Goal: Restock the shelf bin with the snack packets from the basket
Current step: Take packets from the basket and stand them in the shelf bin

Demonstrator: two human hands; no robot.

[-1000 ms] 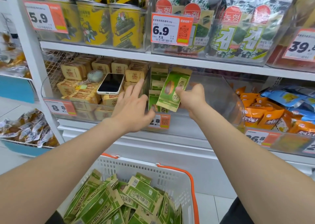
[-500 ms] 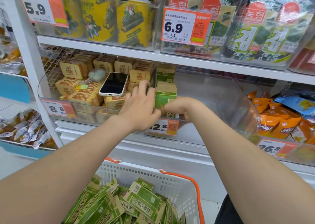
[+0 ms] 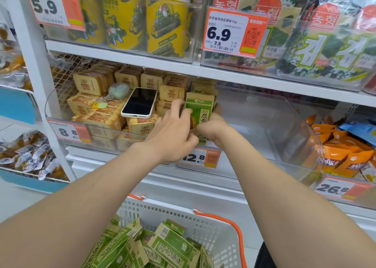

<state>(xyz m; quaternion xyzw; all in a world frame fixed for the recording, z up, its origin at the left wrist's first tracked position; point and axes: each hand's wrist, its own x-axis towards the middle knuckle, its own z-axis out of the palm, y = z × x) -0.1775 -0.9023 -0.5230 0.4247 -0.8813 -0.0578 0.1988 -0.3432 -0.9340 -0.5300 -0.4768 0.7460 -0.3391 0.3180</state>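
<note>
A green snack packet (image 3: 198,113) stands upright at the left end of the clear shelf bin (image 3: 284,129), with more green packets behind it. My left hand (image 3: 173,131) grips its left edge, fingers curled against it. My right hand (image 3: 213,128) holds its right side and lower edge; its fingers are partly hidden behind the packet. Below, a white basket (image 3: 203,227) with orange handles holds several green snack packets (image 3: 154,247).
A phone (image 3: 140,102) and a round keychain lie on tan packets in the bin to the left. Orange packets (image 3: 341,155) fill the bin to the right. The clear bin's right part holds nothing. Yellow cans and seaweed bags sit on the shelf above.
My right hand brought the green packet down into the bin's left end and stood it upright. My left hand closed in on its left edge. The view moved closer.
</note>
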